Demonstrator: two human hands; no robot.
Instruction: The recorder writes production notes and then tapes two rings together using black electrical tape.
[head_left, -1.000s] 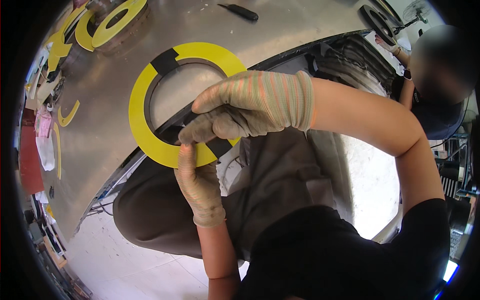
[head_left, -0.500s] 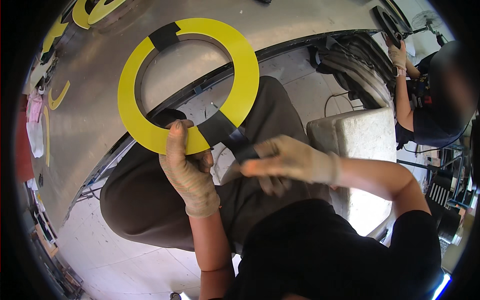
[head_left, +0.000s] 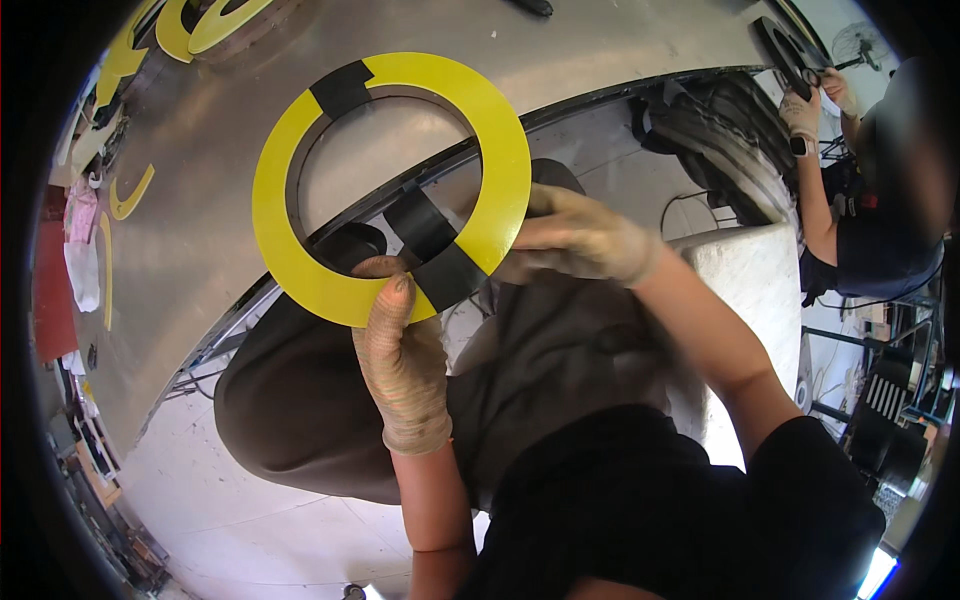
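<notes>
A large yellow ring [head_left: 277, 190] with a deep dark inner wall is held up over my lap. My left hand [head_left: 404, 370], in a pale knit glove, grips its lower edge, thumb on the yellow face and fingers behind. Black tape [head_left: 342, 90] wraps the ring at the upper left. A second black tape band [head_left: 450, 278] crosses the lower right, and a black strip [head_left: 420, 221] stands up from it inside the opening. My gloved right hand [head_left: 583, 235] is at the ring's right side, blurred, its fingers partly hidden behind the rim.
Beyond the ring spreads a metal-topped table [head_left: 190, 250] bearing yellow curved pieces [head_left: 232, 22]. A white block [head_left: 750, 290] stands at my right. Farther right, a co-worker's gloved hand [head_left: 800, 112] holds a dark ring-shaped piece [head_left: 783, 50]. Dark striped cloth [head_left: 715, 140] hangs by the table edge.
My right hand has moved up from the tape below the ring to its right side. The black strip, earlier stretched toward that hand, now stands inside the opening. My left hand keeps its grip.
</notes>
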